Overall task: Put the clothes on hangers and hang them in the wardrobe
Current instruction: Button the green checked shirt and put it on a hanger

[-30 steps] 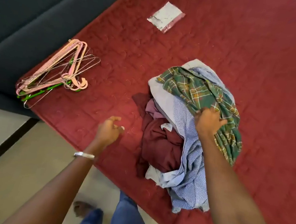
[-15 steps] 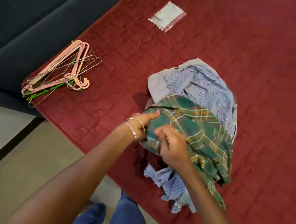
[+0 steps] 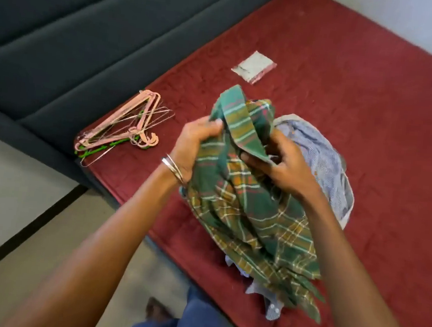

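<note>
I see the left hand (image 3: 194, 145) and the right hand (image 3: 286, 164) both closed tight on the bunched green plaid shirt (image 3: 244, 211), raised above the red quilted mattress (image 3: 374, 99); its tail hangs over the pale blue checked shirt (image 3: 326, 158) heaped beneath. The hangers (image 3: 123, 125) (pink, green and wire) lie piled well apart, near the mattress's left edge; a small plastic packet (image 3: 253, 66) lies beyond.

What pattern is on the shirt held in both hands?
Green plaid shirt with yellow, white and red lines, gripped by left hand and right hand; head view.
</note>
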